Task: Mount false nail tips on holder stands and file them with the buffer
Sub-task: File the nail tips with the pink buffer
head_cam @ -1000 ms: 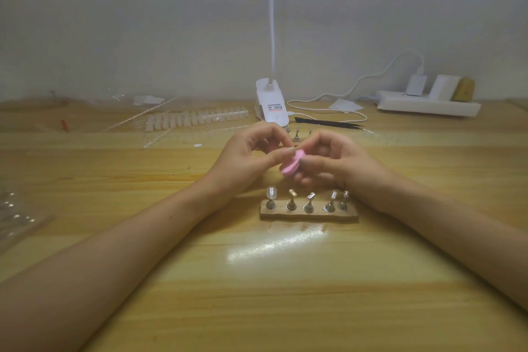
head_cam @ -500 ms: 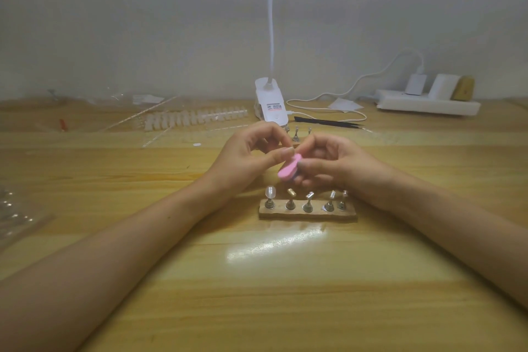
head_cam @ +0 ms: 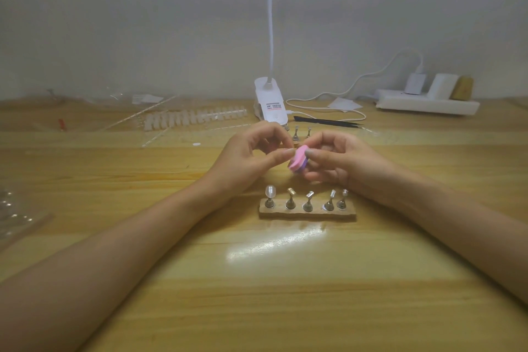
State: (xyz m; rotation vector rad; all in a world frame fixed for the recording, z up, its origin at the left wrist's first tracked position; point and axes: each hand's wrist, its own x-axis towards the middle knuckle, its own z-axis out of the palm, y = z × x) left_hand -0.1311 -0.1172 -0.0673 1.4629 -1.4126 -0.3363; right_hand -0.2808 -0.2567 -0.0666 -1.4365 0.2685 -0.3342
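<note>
Buffer (head_cam: 383, 161), a small pink pad with a purple layer on its underside, is pinched in the right hand (head_cam: 341, 164). The thumb lies on its top face and curled fingers sit beneath it, holding it tilted above the table (head_cam: 257, 280). The left hand (head_cam: 247, 163) meets it from the other side, with fingers curled and the thumb tip touching the pad's left edge. Whether that hand pinches anything there cannot be told, since whatever lies between its fingertips is hidden or too small to see.

Just nearer the person than the grip, between the two wrists, lies the wooden base (head_cam: 307, 214) with five metal holder stands in a row. The leftmost stand (head_cam: 269, 203) carries a clear nail tip (head_cam: 270, 191). The other four stands (head_cam: 308, 203) show bare, tilted metal heads.

Just beyond the grip, two loose stands (head_cam: 296, 133) stand upright on the table, partly hidden by the fingers. Farther beyond the grip is the white clip lamp (head_cam: 270, 103), its neck rising out of view, with black tweezers (head_cam: 328, 121) to its right. Beyond and left of the grip lies a strip of pale nail tips (head_cam: 194, 118). Well off to the right of the grip, by the wall, sits a white power strip (head_cam: 427, 106) with a plug and cable. Far left of the grip, at the frame edge, lies crinkled clear plastic (head_cam: 17, 217).
</note>
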